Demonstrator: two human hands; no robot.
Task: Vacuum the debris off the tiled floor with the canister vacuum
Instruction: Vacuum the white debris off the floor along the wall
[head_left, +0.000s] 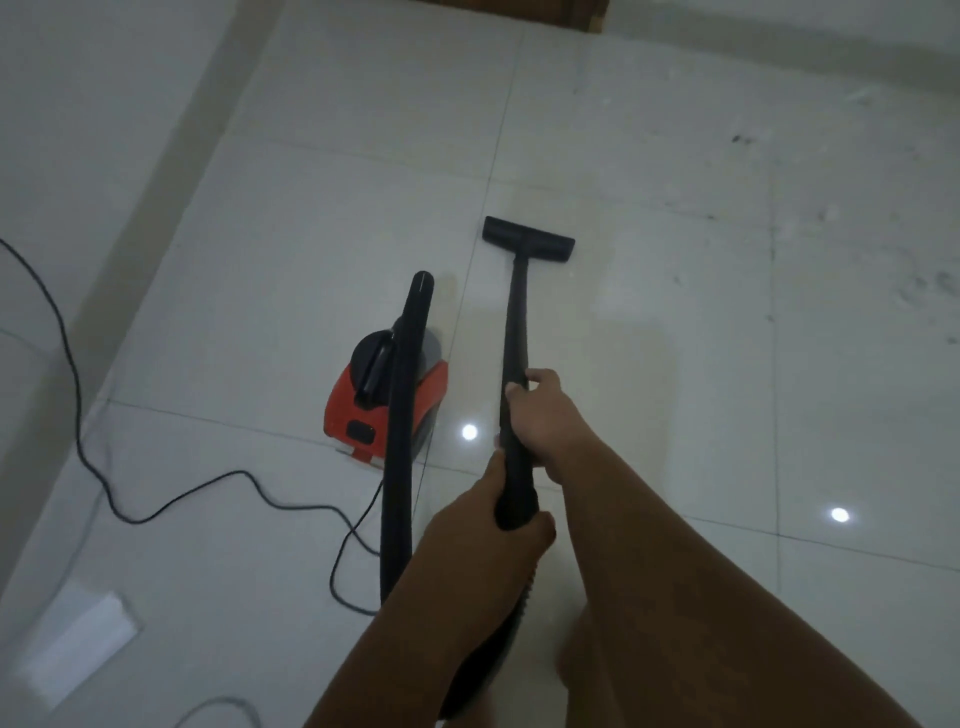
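Mid-sweep: both hands were closed round the black plastic wand (514, 332), right hand (540, 415) ahead of left hand (488, 525), its flat black floor nozzle (528, 238) on pale glossy tiles (649, 364) beside the red-and-black canister vacuum (387, 395); dark debris (935, 283) lay well right, likely needing a rightward pass.

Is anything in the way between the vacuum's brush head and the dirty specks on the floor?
No. Only bare tiled floor lies between the floor nozzle and the dark debris to its right. The canister and power cord sit on the other side.
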